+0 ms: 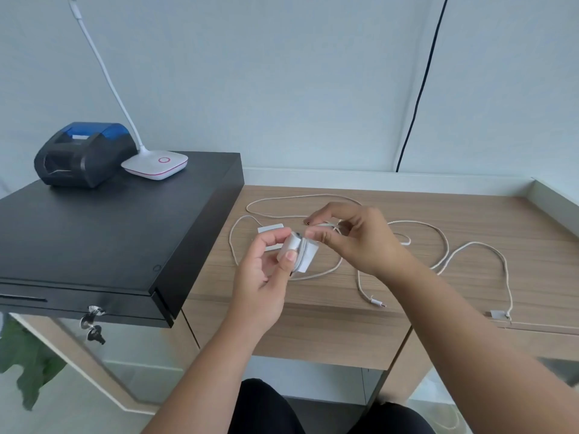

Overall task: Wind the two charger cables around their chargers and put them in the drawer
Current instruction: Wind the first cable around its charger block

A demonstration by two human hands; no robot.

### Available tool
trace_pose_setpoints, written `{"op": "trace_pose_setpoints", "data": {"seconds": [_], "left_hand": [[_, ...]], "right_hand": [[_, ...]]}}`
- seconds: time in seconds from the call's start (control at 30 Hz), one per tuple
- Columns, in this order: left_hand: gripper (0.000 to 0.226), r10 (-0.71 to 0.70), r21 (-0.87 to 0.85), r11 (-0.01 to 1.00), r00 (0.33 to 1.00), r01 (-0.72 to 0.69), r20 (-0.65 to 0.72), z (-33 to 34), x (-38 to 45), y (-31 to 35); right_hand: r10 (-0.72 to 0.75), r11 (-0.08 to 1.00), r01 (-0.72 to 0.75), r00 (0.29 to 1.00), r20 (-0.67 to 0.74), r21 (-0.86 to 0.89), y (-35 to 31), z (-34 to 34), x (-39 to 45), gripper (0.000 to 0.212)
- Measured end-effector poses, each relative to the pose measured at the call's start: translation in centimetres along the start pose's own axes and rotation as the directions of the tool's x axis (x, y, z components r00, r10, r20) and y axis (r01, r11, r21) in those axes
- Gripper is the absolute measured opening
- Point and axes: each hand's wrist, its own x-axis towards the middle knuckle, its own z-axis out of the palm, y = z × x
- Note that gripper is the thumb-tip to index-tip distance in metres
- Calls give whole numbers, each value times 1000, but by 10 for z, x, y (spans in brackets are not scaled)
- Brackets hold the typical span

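My left hand point(266, 270) grips a white charger block point(299, 253) above the wooden desk, thumb pressed on its face. A turn of white cable crosses the block. My right hand point(354, 239) pinches that cable just right of the block. The rest of the first cable point(438, 242) lies in loose loops on the desk, ending in a plug point(377, 303). A second white charger point(271, 229) lies flat behind my left hand, partly hidden, with its cable point(282, 198) looping toward the back. The black cash drawer point(94, 245) stands at the left, closed.
On the drawer box sit a black and blue receipt printer point(83, 153) and a white lamp base point(155, 164). Keys point(92, 324) hang from the drawer's lock. A small white connector point(499, 314) rests near the desk's front edge. A raised white rim point(554, 202) borders the desk point(344, 308).
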Motion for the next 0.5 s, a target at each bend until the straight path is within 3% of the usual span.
{"op": "trace_pose_setpoints", "data": {"seconds": [0.23, 0.37, 0.5], "left_hand": [[36, -104, -296, 952, 992, 79, -69, 18, -5, 5], [47, -284, -549, 807, 958, 217, -39, 21, -3, 7], [38, -329, -613, 738, 943, 284, 41, 24, -3, 9]], "right_hand": [[106, 974, -62, 975, -194, 220, 5, 13, -10, 12], [118, 963, -52, 963, -241, 264, 7, 16, -18, 13], [134, 950, -46, 953, -270, 309, 8, 18, -23, 11]]}}
